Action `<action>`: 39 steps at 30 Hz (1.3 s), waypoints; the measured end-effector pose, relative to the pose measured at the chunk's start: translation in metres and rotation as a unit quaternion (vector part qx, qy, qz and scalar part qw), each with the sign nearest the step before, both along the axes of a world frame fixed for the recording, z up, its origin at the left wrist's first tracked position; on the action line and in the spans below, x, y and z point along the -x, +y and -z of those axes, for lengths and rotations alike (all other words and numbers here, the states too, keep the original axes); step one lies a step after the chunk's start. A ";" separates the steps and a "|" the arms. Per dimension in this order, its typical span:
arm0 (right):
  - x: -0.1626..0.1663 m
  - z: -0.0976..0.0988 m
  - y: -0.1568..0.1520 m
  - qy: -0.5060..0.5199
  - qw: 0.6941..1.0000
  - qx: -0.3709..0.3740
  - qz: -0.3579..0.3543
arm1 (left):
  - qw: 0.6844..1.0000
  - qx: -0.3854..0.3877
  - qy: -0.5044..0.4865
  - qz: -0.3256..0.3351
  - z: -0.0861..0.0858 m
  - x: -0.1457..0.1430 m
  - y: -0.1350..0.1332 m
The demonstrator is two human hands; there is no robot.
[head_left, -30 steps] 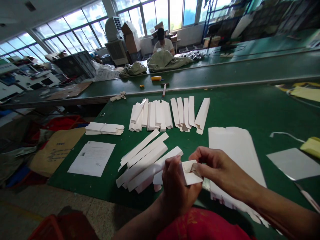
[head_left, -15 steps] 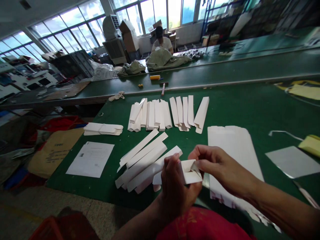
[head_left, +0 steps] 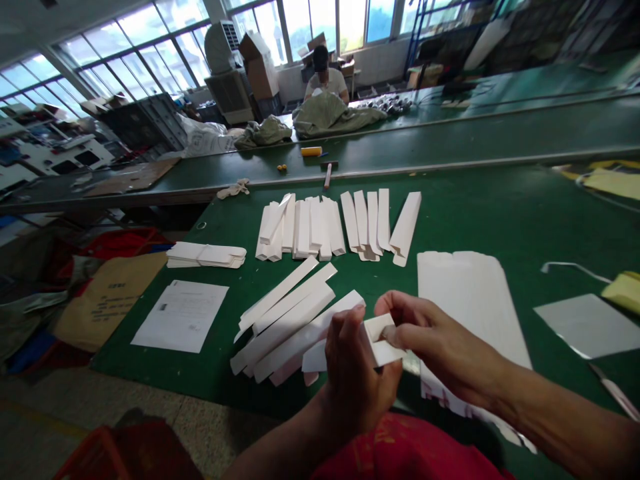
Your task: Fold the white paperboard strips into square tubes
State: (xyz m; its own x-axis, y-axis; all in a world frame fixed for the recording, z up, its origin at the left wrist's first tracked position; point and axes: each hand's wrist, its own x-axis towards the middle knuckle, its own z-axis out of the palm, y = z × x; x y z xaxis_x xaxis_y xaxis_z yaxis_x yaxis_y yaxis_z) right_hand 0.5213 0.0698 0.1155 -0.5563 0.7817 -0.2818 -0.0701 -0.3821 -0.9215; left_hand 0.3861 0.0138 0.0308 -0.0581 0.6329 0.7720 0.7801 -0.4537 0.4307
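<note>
My left hand [head_left: 357, 377] grips a small white cardboard box [head_left: 383, 340] near the table's front edge. My right hand [head_left: 433, 340] pinches the box's end, with fingers pressing its flap down. Just left of my hands lie several long folded white boxes [head_left: 290, 323] in a slanted pile. A flat stack of white box blanks [head_left: 467, 293] lies under and beyond my right hand. Farther back, several more folded boxes [head_left: 330, 227] lie in a row on the green table [head_left: 500, 213].
A printed sheet [head_left: 183, 315] and a banded bundle of blanks [head_left: 206, 255] lie at the table's left. A grey sheet [head_left: 590, 325] and yellow pad [head_left: 623, 291] are at the right. A person [head_left: 326, 81] sits at a far table behind a cloth heap [head_left: 330, 117].
The box's open end flap has been pushed shut by my right fingers. Both hands stay in nearly the same place.
</note>
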 end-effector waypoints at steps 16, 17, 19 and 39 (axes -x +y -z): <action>-0.003 0.012 -0.004 0.013 0.998 -0.061 0.001 | 0.999 0.030 -0.018 -0.027 -0.017 0.001 0.009; -0.006 0.013 -0.005 -0.003 0.994 -0.110 -0.008 | 0.999 0.023 -0.027 -0.029 -0.018 0.001 0.010; -0.011 0.015 -0.007 -0.047 0.969 -0.244 -0.015 | 0.999 0.008 -0.034 -0.040 -0.021 0.002 0.012; -0.024 -0.002 0.002 -0.156 0.739 -0.649 -0.087 | 1.000 -0.004 -0.007 -0.013 -0.031 0.012 0.001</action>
